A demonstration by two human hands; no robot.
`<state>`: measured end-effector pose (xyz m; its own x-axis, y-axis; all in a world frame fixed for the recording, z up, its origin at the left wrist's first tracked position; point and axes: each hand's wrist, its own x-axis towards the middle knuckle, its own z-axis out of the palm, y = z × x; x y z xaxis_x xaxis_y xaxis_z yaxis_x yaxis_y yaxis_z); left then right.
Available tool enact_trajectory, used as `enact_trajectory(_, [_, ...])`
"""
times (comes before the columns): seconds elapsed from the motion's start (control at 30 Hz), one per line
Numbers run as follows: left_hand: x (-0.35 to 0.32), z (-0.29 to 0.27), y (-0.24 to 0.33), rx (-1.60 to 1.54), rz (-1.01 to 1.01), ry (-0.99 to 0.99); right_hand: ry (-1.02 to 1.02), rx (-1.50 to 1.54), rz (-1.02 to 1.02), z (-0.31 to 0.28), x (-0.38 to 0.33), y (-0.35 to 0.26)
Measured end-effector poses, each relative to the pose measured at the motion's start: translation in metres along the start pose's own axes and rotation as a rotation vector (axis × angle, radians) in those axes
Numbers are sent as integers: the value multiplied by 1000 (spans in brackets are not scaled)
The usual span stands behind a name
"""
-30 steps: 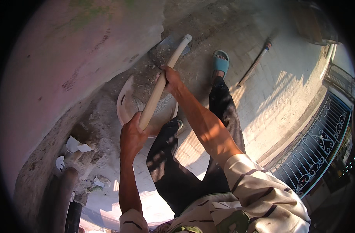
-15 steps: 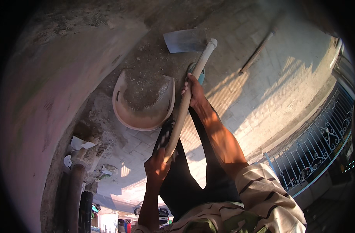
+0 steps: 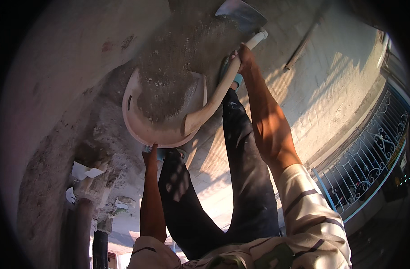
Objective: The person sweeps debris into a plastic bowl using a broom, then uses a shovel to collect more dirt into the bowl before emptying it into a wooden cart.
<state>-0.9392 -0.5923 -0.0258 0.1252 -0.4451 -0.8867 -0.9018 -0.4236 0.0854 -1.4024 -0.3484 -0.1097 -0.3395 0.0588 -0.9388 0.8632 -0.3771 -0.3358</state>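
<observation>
A hoe [image 3: 219,93] slants over the ground, its wide metal blade [image 3: 243,16] at the far end. My right hand [image 3: 243,59] is closed round the wooden handle below the blade. The near end of that handle lies over the right side of a pale pink scoop pan [image 3: 162,140]. Open on its far side, the pan has slots in its walls and grey dirt [image 3: 162,96] inside. At the near rim, my left hand [image 3: 150,155] grips the pan with the thumb upward; its other fingers are mostly hidden.
A plastered wall [image 3: 57,85] rises on the left, with rubble [image 3: 120,168] and a pipe [image 3: 83,224] at its foot. On the paving at right lies a stick [image 3: 299,51]. Beyond is a blue metal railing [image 3: 366,157]. My legs [image 3: 250,170] stand close to the pan.
My left hand has let go of the hoe handle and moved to the pan's near rim. The hoe, still in my right hand, has shifted away, its near end now over the pan.
</observation>
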Motion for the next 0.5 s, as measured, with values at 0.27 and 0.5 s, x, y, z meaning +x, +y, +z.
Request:
enact_trajectory(0.27, [111, -36, -46, -321, 62, -212, 7, -55, 23, 11, -46, 127])
enact_trajectory(0.5, [88, -143, -39, 192, 459, 66, 3, -72, 46, 30, -97, 230])
